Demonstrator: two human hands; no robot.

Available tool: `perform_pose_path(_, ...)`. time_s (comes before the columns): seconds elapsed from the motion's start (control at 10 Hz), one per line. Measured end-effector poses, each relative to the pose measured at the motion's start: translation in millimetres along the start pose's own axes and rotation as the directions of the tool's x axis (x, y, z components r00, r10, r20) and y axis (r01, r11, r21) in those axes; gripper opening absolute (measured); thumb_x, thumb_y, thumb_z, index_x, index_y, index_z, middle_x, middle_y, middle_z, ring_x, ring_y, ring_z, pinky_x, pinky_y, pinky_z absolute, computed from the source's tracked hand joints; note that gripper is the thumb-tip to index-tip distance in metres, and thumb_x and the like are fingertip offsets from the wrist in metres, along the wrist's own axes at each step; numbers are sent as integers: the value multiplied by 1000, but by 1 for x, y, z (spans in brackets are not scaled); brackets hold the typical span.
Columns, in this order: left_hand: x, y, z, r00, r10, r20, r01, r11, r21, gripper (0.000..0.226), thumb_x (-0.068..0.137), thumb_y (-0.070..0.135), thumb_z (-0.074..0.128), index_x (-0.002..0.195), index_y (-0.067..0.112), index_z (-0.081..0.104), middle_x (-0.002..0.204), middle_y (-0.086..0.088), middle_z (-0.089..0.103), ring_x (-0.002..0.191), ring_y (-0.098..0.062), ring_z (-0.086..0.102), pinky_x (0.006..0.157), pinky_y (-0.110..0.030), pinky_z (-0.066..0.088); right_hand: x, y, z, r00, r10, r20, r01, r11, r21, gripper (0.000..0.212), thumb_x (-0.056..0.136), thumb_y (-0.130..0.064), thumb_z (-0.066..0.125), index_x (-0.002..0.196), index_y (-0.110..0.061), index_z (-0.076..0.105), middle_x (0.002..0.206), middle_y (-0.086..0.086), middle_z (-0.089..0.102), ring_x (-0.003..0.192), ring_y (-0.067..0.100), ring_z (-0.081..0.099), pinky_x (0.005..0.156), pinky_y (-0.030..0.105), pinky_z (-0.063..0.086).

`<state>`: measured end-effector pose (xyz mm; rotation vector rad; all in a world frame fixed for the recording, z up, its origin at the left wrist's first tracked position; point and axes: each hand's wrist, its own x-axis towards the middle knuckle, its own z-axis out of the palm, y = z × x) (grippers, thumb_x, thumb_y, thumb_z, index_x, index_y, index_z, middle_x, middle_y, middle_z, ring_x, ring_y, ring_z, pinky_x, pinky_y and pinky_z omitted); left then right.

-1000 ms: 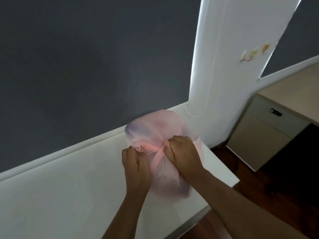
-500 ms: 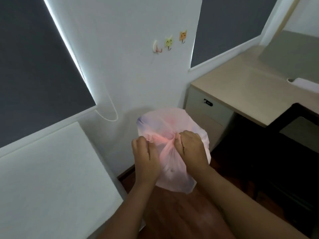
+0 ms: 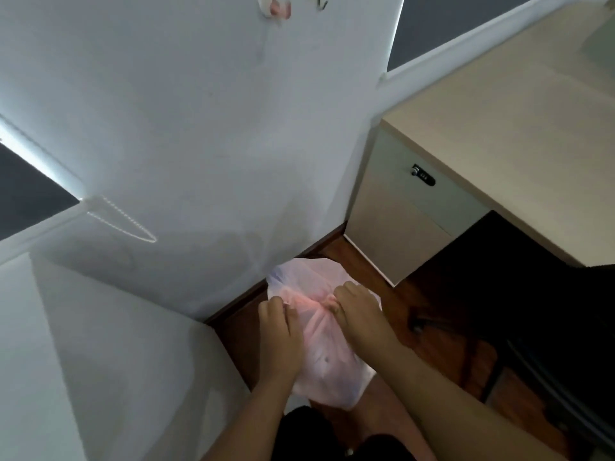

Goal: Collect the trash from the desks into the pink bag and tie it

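The pink bag (image 3: 327, 371) is off both desks, held out in front of the person over the wooden floor (image 3: 369, 274). Both hands are clamped on it. The left hand (image 3: 281, 337) has its fingers curled round the bunched plastic on the nine o'clock side of the bag's neck. The right hand (image 3: 357, 316) grips the bunch on the three o'clock side, knuckles up. Between them the neck (image 3: 317, 302) is twisted into a tight, darker pink rope. Whether a knot is finished there, I cannot tell. The plastic puffs out toward twelve o'clock beyond the hands, and the fuller belly of the bag sags toward six o'clock, with faint shapes showing through it.

From the bag, a white desk (image 3: 16, 361) stands at about eight o'clock, its side panel dropping to the floor. A white wall (image 3: 199, 128) fills the view from ten to twelve o'clock. A looped bead cord (image 3: 126, 224) hangs against it at ten, below a dark blind (image 3: 23, 188). Small hooks (image 3: 276, 8) are stuck high up at twelve. At two o'clock is a beige desk (image 3: 499, 111), with a drawer (image 3: 432, 201) that carries a small black lock (image 3: 422, 174). A black chair (image 3: 549, 311) sits at three o'clock, near that desk.
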<state>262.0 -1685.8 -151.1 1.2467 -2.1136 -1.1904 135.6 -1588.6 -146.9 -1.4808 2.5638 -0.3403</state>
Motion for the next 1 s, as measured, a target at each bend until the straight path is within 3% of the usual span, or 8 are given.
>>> perform_pose_path(0.1,35,-16,21,998,-37,54,33,997,73,19,100,11,46,82,15,41,84,-2,42,72,-5,43,68,-14,28,39,16,17,997,3,81,-3,1000,-1,7,80,-20,65,84,-23,70,79,-1,64,70,21,64,60,31,56)
perform_pose_path(0.2,68,-35,46,986,-95,135,80,990,116,14,101,14,44,88,15,44,86,4,41,78,7,46,69,-2,32,69,36,47,979,15,201,-31,996,78,16,84,-14,67,100,-17,70,96,5,65,90,26,65,77,38,54)
perform_pose_path(0.4,118,-100,115,978,-134,158,103,977,189,36,101,15,45,69,26,33,78,2,41,72,8,45,64,-6,34,115,97,133,930,58,364,-158,955,251,26,101,-24,39,106,-10,60,109,14,58,102,31,55,86,42,45)
perform_pose_path(0.5,133,-135,152,972,-162,172,125,971,204,31,101,19,43,72,24,37,82,2,44,71,2,46,62,-13,36,134,132,183,885,-56,462,-60,971,232,32,99,-17,37,116,-14,63,117,9,59,110,26,53,90,35,40)
perform_pose_path(0.6,147,-168,179,960,-198,198,153,963,220,22,101,24,43,81,17,47,90,1,48,75,0,49,63,-13,36,140,152,221,847,-86,525,-63,964,259,60,90,-39,15,117,-19,65,114,5,60,106,23,54,91,32,41)
perform_pose_path(0.7,159,-185,193,959,-223,177,195,967,165,11,100,23,48,97,15,56,101,0,58,86,-4,55,74,-12,39,146,161,240,871,34,490,-218,921,323,56,93,-47,22,112,-16,65,108,6,62,99,22,55,92,37,45)
perform_pose_path(0.8,165,-183,185,943,-282,179,259,956,139,24,98,24,53,119,13,58,120,-2,59,105,-16,57,88,-25,42,150,169,231,879,116,462,-296,893,340,48,93,-45,39,118,-12,64,118,12,64,110,30,58,95,38,45)
perform_pose_path(1.0,170,-100,126,942,-254,220,219,961,169,32,99,26,50,128,12,54,130,-5,59,119,-22,55,95,-30,43,166,172,134,865,188,465,-332,910,250,49,97,-34,49,140,-11,46,140,17,49,127,32,46,105,37,38)
